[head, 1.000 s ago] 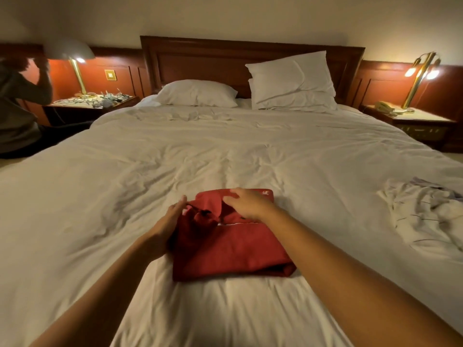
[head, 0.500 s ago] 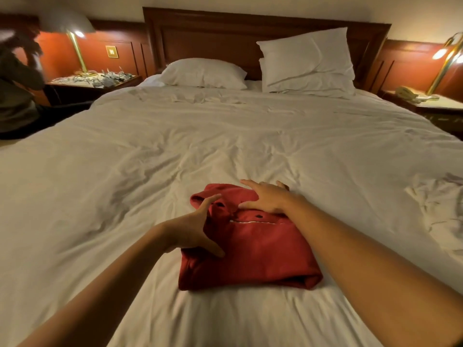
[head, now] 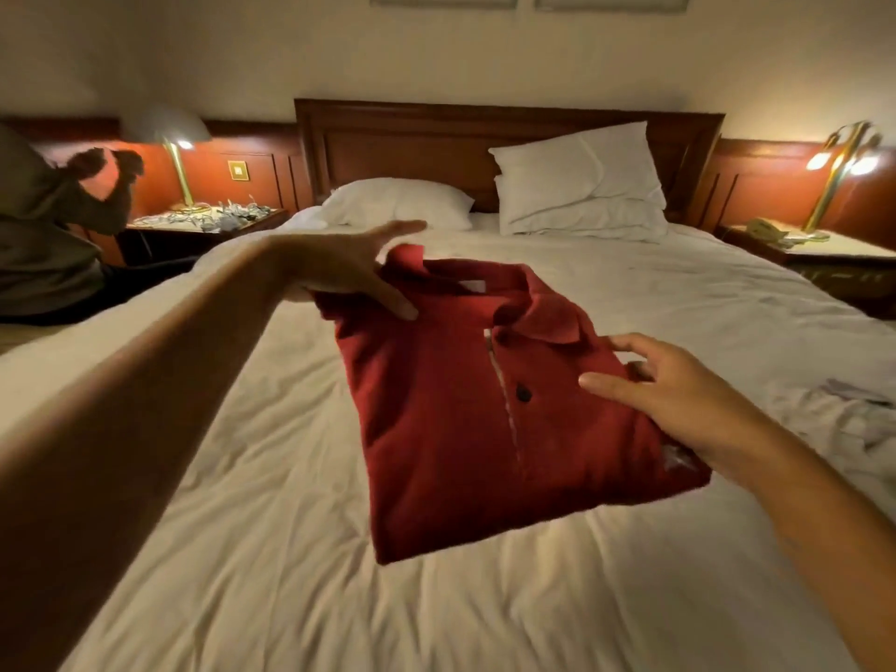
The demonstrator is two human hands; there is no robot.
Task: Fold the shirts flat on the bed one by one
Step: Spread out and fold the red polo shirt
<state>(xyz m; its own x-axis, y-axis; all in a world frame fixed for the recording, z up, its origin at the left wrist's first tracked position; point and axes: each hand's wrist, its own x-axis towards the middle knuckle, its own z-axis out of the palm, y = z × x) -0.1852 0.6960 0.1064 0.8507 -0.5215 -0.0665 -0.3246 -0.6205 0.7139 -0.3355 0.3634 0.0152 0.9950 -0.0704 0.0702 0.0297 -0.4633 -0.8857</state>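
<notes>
Lying near the red shirt (head: 451,429) is a pale shirt (head: 853,424).

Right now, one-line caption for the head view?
Left hand and right hand hold a folded red polo shirt above the bed.

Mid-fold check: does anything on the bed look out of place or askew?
The folded red shirt is skewed and tilted, pinched between the left grip and right grip, and its collar is rumpled. A crumpled pale shirt lies unfolded at the right edge of the bed. Nothing looks spilled or damaged.
</notes>
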